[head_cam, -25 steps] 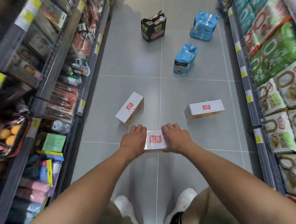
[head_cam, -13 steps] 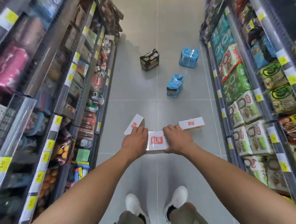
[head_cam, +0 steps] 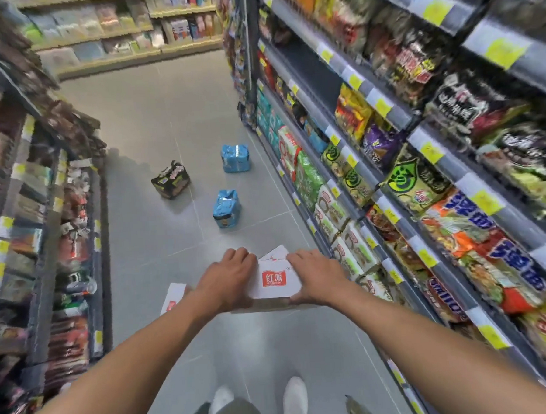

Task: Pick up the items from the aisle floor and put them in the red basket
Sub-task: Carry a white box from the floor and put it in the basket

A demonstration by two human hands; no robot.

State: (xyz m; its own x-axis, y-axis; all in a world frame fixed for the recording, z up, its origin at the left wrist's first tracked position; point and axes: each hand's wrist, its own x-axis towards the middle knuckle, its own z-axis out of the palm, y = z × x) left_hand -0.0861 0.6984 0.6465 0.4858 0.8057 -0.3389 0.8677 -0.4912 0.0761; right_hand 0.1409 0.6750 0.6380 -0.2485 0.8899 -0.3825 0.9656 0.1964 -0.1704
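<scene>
White box (head_cam: pixel 274 281): held off the floor between both hands, out in front of the person in the middle of the aisle, with its red label facing up.
Left hand (head_cam: pixel 226 277): the grip is clasped on the box's left end, fingers curled over the far edge.
Right hand (head_cam: pixel 316 275): the grip is clasped on the box's right end, fingers over the far edge and thumb along the near edge.
Second white box (head_cam: pixel 175 296): lying on the floor just left of the left wrist, partly hidden by the forearm.
Third white box (head_cam: pixel 275 252): only a corner shows beyond the held one, between the two sets of fingers; I cannot tell how it lies.
Near blue pack (head_cam: pixel 227 207): on the floor farther down the aisle, beyond the hands.
Far blue pack (head_cam: pixel 235 158): on the floor past the near one, near the right shelves.
Black pack (head_cam: pixel 170 180): on the floor left of the two blue packs, apart from both.
Floor (head_cam: pixel 153 118): grey tiles.
Right shelves (head_cam: pixel 396 115): full of noodle bags, with yellow price tags along the rails.
Left shelves (head_cam: pixel 44 218): stocked, but the goods are too blurred to make out.
White shoes (head_cam: pixel 294 395): a pair on the floor below the arms.
</scene>
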